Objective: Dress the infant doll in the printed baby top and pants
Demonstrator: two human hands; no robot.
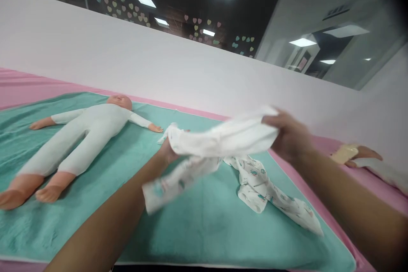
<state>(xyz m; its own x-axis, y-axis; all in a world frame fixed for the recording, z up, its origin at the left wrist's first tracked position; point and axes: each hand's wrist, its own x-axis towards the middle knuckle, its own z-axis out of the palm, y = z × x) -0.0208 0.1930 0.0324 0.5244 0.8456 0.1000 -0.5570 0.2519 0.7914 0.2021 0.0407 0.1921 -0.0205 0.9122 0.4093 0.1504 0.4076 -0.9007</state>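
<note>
A white baby garment (223,138) is stretched between my two hands above the green towel-like sheet, slightly blurred by motion. My left hand (170,149) is closed on its left end, and a printed sleeve or leg hangs down below it. On the other end, the fingers of my right hand (288,134) grip the white edge. Crumpled beneath lies white cloth with small animal prints (255,180); I cannot tell whether it joins the held piece. To the left, a baby doll (98,125) in a white bodysuit lies on its back, arms spread.
The green sheet (204,238) covers a padded surface with pink cloth (19,87) around it. At the far right lies another doll-like figure (366,159), partly in view. Behind stands a white wall (159,63) below a dark window with heart stickers.
</note>
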